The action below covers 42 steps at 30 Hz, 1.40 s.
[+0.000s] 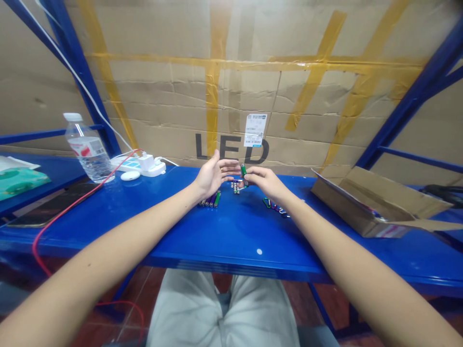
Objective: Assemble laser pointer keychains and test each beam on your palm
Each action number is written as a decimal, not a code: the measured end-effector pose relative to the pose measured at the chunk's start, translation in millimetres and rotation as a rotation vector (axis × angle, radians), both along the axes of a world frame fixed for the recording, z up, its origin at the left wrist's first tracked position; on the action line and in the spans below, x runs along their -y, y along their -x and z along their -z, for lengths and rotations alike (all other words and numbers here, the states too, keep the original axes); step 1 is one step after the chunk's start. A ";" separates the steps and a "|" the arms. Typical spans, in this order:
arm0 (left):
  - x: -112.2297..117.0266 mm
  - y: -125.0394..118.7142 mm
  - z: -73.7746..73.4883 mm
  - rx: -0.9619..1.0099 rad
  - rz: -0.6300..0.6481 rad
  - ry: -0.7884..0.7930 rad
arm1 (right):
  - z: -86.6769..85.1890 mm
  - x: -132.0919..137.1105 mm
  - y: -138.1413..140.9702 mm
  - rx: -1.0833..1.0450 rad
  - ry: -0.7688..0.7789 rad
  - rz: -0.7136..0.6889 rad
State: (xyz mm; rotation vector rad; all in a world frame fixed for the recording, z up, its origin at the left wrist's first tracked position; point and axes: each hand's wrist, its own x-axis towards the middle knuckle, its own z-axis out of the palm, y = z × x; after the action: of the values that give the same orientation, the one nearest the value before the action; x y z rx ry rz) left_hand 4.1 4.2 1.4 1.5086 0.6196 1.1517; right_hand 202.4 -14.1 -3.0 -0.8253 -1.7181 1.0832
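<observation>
My right hand [265, 182] pinches a small green metal tube [243, 174] and holds it nearly upright above the blue table. Facing it, my left hand [216, 176] has its fingers stretched out towards the tube, with nothing seen in its grasp. Below and between the hands lies a cluster of small silver-ended pieces [235, 187], partly hidden by the fingers. Several dark and green tubes [211, 199] are lined up under my left wrist. Beside my right forearm rest several coloured carabiners [275, 207], some covered by the arm.
On the right stands an open cardboard box [352, 207]. A water bottle [88, 149], a power strip [144, 165], a phone [50, 205] and a red cable [72, 209] are at left. A large taped carton [173, 106] walls off the back.
</observation>
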 end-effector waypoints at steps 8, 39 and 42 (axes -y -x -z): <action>1.8 -3.0 0.4 0.266 0.122 0.196 | 11.1 1.2 10.1 0.025 0.024 0.048; -3.1 -0.6 3.4 0.301 0.149 0.309 | -1.9 6.3 6.2 0.238 -0.207 0.289; -2.5 -1.1 3.5 0.291 0.148 0.309 | -3.2 7.6 6.7 0.234 -0.200 0.288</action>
State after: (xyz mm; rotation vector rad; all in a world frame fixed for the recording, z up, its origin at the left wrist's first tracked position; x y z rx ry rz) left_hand 5.2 6.7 -2.1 1.0813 0.4540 1.0795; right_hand 195.7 -21.7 0.2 -1.0644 -1.7960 0.6307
